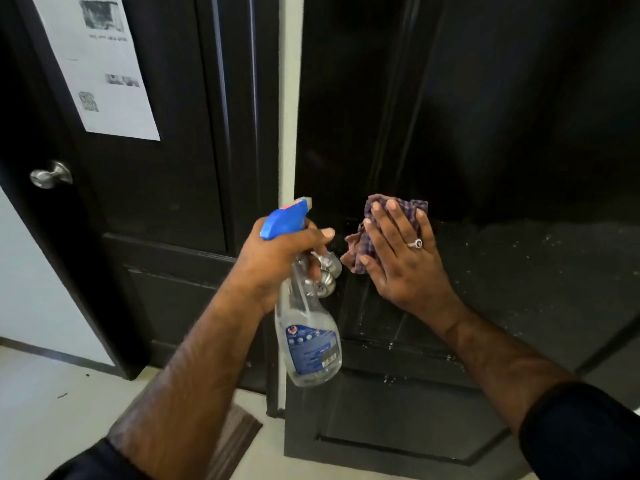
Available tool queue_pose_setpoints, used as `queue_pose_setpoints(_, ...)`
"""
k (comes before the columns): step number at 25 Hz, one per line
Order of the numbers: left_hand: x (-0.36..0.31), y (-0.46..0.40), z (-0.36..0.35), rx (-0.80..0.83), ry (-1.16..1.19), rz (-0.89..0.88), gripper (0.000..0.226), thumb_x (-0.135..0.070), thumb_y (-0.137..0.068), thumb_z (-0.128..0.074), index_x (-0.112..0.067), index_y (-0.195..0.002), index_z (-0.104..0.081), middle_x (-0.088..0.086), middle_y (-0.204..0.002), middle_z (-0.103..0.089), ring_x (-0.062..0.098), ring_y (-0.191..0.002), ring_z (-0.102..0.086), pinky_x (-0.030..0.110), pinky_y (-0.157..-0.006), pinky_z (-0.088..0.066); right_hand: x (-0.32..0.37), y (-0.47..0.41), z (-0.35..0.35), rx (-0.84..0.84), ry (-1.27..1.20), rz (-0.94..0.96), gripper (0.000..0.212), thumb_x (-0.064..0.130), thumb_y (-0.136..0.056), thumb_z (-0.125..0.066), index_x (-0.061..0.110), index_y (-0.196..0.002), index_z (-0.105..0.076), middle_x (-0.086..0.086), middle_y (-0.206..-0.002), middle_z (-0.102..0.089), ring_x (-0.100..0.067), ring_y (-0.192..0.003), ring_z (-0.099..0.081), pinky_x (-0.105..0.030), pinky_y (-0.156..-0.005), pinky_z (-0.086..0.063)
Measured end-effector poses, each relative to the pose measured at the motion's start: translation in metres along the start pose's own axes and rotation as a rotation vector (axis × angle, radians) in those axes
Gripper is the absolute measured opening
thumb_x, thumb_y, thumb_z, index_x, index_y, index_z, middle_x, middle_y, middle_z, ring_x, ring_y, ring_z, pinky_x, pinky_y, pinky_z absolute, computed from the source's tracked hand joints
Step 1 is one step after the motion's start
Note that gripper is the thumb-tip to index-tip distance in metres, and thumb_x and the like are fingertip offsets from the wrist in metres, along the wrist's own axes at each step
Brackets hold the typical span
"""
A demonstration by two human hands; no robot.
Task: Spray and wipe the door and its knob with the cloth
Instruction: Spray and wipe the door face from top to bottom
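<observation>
Cloth (388, 220), small checked rag, is sitting flat against the dark door (519, 133) near its left edge, just right of and above the knob (325, 275). Right hand (398, 254) is pressing it there with fingers straight and spread, palm on the door, ring on one finger. Cloth looks soft and limp, bunching at its left side; likely light, so flat-palm pressure seems the way to drive it, or a pinch at the bunched corner to lift it. Door panel is showing wet droplets to the right and below the hand; probably slick there, so the cloth should glide. Knob is shiny metal, round, probably slippery when wet; wrapping the cloth around it would suit. Left hand (277, 258) is gripping the spray bottle (304, 323) at the neck, fingers curled round it, index finger out along the blue trigger head, bottle hanging in front of the knob. Bottle is clear plastic, looks fairly low on liquid, so light. A second door (156, 168) with a paper sheet (100, 64) is standing to the left.
</observation>
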State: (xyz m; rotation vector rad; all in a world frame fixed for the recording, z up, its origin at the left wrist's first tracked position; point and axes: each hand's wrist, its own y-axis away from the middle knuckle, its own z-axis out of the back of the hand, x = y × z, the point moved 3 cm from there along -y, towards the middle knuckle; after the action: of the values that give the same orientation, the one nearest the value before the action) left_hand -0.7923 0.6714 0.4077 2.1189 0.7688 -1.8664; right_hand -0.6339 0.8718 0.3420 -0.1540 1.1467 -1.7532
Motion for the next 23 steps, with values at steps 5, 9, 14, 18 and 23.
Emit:
queue_pose_setpoints(5, 0.031, -0.002, -0.01, -0.027, 0.048, -0.049, 0.018, -0.011, -0.086, -0.083, -0.007, -0.088, -0.066, 0.011, -0.076, -0.067, 0.025, -0.057, -0.059, 0.038, -0.06, -0.056, 0.007, -0.001, -0.007, -0.114, 0.053, -0.029, 0.067, 0.042, -0.11, -0.051, 0.012, -0.168, -0.035, -0.01, -0.179, -0.02, -0.029, -0.167, -0.014, -0.059, -0.133, -0.015)
queue_pose_setpoints(9, 0.06, -0.001, -0.009, -0.037, 0.108, -0.072, 0.03, -0.01, -0.082, -0.084, -0.005, -0.103, -0.063, 0.011, -0.077, -0.07, 0.024, -0.057, -0.064, 0.038, -0.061, -0.06, 0.026, -0.026, -0.016, -0.279, -0.013, -0.14, 0.061, 0.033, -0.111, -0.049, 0.012, -0.166, -0.038, -0.01, -0.178, -0.022, -0.029, -0.167, -0.015, -0.058, -0.133, -0.013)
queue_pose_setpoints(14, 0.096, 0.002, -0.018, -0.002, 0.066, -0.155, 0.03, -0.012, -0.081, -0.085, -0.007, -0.102, -0.063, 0.014, -0.08, -0.069, 0.024, -0.054, -0.061, 0.039, -0.06, -0.059, -0.017, -0.011, -0.012, -0.173, 0.227, 0.284, 0.06, 0.035, -0.113, -0.04, 0.015, -0.169, -0.032, -0.011, -0.179, -0.019, -0.03, -0.167, -0.013, -0.055, -0.134, -0.013)
queue_pose_setpoints(18, 0.127, 0.006, -0.058, 0.024, 0.022, -0.181, 0.015, -0.014, -0.085, -0.081, -0.012, -0.088, -0.066, 0.011, -0.08, -0.067, 0.022, -0.055, -0.058, 0.038, -0.062, -0.058, -0.066, 0.036, -0.005, -0.492, 0.084, -0.374, 0.058, 0.033, -0.115, -0.033, 0.012, -0.169, -0.031, -0.015, -0.178, -0.022, -0.033, -0.166, -0.016, -0.056, -0.133, -0.014)
queue_pose_setpoints(23, 0.141, -0.002, -0.125, -0.064, 0.011, -0.149, 0.016, -0.018, -0.071, -0.078, -0.011, -0.079, -0.066, 0.009, -0.074, -0.065, 0.019, -0.045, -0.055, 0.033, -0.055, -0.059, -0.086, 0.056, -0.01, -0.395, 0.112, -0.008, 0.057, 0.036, -0.115, -0.038, 0.012, -0.167, -0.037, -0.013, -0.176, -0.027, -0.032, -0.165, -0.021, -0.057, -0.131, -0.019)
